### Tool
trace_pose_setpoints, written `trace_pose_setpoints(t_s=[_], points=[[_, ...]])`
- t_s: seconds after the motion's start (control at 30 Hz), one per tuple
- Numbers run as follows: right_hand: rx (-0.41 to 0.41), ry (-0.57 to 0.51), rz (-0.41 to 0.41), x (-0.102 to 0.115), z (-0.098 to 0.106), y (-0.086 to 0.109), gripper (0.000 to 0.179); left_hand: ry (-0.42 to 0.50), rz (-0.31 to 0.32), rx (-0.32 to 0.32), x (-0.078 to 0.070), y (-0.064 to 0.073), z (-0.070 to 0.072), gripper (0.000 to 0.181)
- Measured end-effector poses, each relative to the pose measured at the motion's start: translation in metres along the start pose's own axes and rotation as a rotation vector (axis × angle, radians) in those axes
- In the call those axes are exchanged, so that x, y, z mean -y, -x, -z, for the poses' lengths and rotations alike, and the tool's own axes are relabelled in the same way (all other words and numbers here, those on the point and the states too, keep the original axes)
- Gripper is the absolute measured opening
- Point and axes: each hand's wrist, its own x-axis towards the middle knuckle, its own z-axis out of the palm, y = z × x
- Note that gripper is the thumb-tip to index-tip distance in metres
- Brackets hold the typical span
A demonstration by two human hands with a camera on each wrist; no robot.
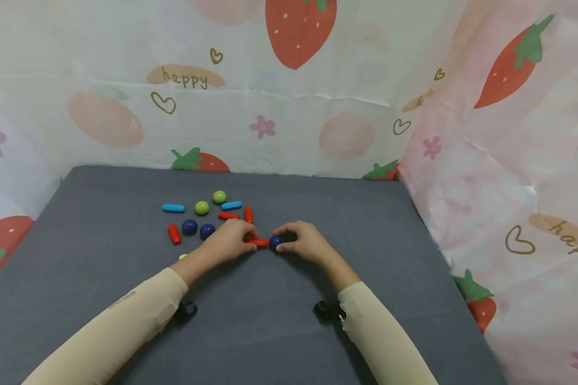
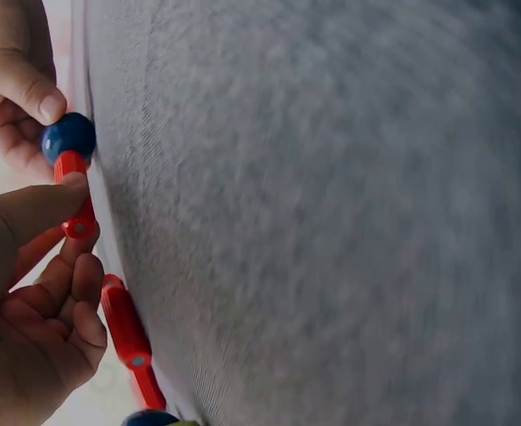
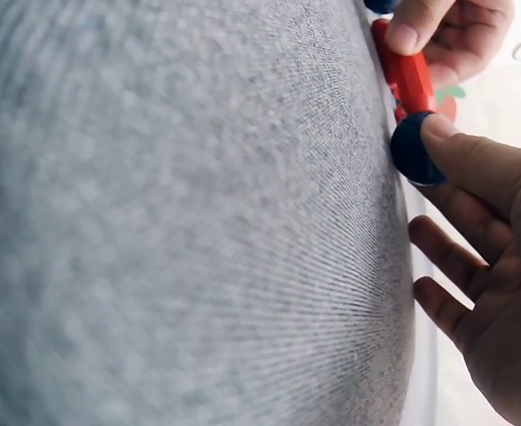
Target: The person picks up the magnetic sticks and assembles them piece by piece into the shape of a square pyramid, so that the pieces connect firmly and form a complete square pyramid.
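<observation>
Between thumb and fingers my left hand point(image 1: 232, 239) pinches a red rod point(image 1: 259, 243). My right hand point(image 1: 304, 243) holds a dark blue ball point(image 1: 276, 243) the same way. Ball and rod touch end to end, low over the grey cloth, as the left wrist view also shows with the blue ball point(image 2: 68, 137) at the tip of the red rod point(image 2: 79, 200). In the right wrist view the thumb presses the blue ball point(image 3: 416, 151) and the red rod point(image 3: 408, 75) runs up to the other hand. Part of the ball is hidden by my right fingers.
Left of and behind my left hand lie loose red rods point(image 1: 174, 234), blue rods point(image 1: 173, 208), green balls point(image 1: 202, 208) and dark blue balls point(image 1: 189, 227). A yellow-green piece point(image 1: 183, 256) is partly covered by my left wrist. Grey cloth point(image 1: 270, 331) covers the table; a printed curtain point(image 1: 289, 123) stands behind.
</observation>
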Motion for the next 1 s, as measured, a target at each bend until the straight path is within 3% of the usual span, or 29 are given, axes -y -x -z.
trace_pose_setpoints(t_s=[0.57,1.0], points=[[-0.039,-0.019,-0.011,0.0008,-0.0021,0.0018,0.034,0.011,-0.015,-0.003,-0.0087,0.0040,0.0048,0.016],[-0.046,-0.017,-0.018,0.0006,-0.0034,0.0029,0.034,0.027,-0.014,-0.010,-0.0028,0.0073,0.0025,0.021]])
